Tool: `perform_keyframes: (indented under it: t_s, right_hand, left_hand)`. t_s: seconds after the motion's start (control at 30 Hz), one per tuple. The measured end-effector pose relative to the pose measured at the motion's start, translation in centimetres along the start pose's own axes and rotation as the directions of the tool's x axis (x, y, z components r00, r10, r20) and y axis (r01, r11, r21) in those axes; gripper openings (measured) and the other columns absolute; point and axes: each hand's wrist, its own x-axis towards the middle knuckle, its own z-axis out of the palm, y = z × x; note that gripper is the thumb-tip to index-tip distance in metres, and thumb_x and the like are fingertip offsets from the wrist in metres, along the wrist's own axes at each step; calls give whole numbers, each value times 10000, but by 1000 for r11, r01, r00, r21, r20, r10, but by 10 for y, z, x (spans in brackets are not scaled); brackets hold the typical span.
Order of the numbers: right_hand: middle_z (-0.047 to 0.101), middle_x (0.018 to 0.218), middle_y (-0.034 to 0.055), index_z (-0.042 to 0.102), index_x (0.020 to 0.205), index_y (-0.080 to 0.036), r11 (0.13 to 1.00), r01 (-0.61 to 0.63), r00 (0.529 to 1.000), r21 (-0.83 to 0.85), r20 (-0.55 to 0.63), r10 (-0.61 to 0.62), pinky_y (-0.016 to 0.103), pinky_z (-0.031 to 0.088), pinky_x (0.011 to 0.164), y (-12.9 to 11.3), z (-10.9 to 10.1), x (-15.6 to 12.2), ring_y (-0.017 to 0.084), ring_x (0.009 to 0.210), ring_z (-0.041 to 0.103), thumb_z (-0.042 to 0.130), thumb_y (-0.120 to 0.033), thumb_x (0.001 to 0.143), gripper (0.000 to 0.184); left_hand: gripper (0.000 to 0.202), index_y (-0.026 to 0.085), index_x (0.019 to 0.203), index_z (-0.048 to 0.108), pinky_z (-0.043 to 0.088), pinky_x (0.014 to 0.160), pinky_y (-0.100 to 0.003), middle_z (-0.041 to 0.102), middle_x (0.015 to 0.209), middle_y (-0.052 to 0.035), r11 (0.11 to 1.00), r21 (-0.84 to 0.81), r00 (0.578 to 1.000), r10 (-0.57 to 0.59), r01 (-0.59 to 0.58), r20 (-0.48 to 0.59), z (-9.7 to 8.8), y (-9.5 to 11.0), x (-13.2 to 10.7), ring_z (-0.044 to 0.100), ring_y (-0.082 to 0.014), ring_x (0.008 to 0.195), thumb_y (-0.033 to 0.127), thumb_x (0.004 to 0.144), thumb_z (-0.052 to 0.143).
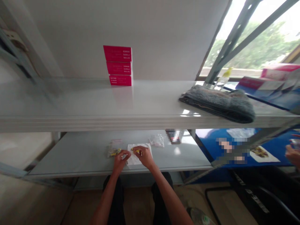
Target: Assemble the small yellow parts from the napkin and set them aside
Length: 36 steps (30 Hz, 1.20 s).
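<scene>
My left hand (121, 160) is over the left edge of a white sheet (134, 160) on the lower shelf, thumb and forefinger pinched together. What it holds, if anything, is too small to make out. My right hand (144, 155) curls over the same sheet with its fingers bent together. Small yellow pieces (138, 152) show at its fingertips; whether they are gripped or lie on the sheet is unclear. Beside my left hand lies a clear plastic bag (114, 145) with yellow pieces in it. Another clear bag (157, 140) rests beyond my right hand.
Above my hands runs an upper shelf (82, 103) with stacked red boxes (119, 67) and a folded grey cloth (217, 103). At right, a blue table (206, 143) holds a white sheet with small brownish pieces (259, 152); another person's hand (292, 153) is beside it.
</scene>
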Motion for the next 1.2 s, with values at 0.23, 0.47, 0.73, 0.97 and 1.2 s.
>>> perform_keyframes:
  t_s: [0.23, 0.47, 0.73, 0.97, 1.2]
  right_hand:
    - [779, 1046, 38, 796, 986, -276, 989, -53, 998, 140, 34, 48, 275, 552, 718, -3, -4, -6, 220, 927, 736, 655, -299, 903, 165]
    - [780, 1035, 40, 783, 999, -266, 995, -70, 994, 74, -82, 76, 294, 559, 725, -2, 4, -9, 195, 781, 730, 650, -281, 897, 168]
    - [768, 1091, 33, 775, 1052, -297, 999, -42, 999, 25, 25, 42, 308, 566, 747, -6, 11, -6, 206, 794, 732, 679, -239, 866, 218]
    - [771, 951, 93, 749, 1080, -184, 990, -130, 965, 55, -223, 139, 236, 450, 456, 14, -7, -9, 114, 444, 523, 487, -303, 930, 325]
    - [722, 982, 63, 758, 903, -223, 915, -139, 981, -378, -177, 76, 269, 517, 718, 44, -10, -19, 185, 764, 671, 617, -217, 860, 147]
  left_hand:
    - [236, 198, 790, 743, 485, 850, -314, 713, 839, -43, 1000, -26, 1000, 1, -1, -6, 1, 0, 0, 653, -223, 863, 432, 765, 749]
    - [303, 193, 831, 759, 493, 848, -325, 722, 850, -60, 998, -50, 998, -48, 46, -42, 3, -2, 1, 652, -236, 872, 478, 730, 770]
    - [313, 189, 844, 750, 506, 845, -332, 736, 862, -59, 996, -84, 998, -46, 43, -39, 4, -6, 2, 667, -235, 869, 489, 754, 749]
    - [413, 177, 950, 754, 531, 786, -318, 758, 894, -78, 984, -141, 987, -128, 113, -99, 5, -3, 1, 689, -249, 891, 520, 721, 768]
    - [396, 191, 945, 692, 546, 818, -315, 758, 939, -82, 960, -251, 976, -164, 125, -141, 6, -2, 1, 723, -238, 913, 505, 719, 776]
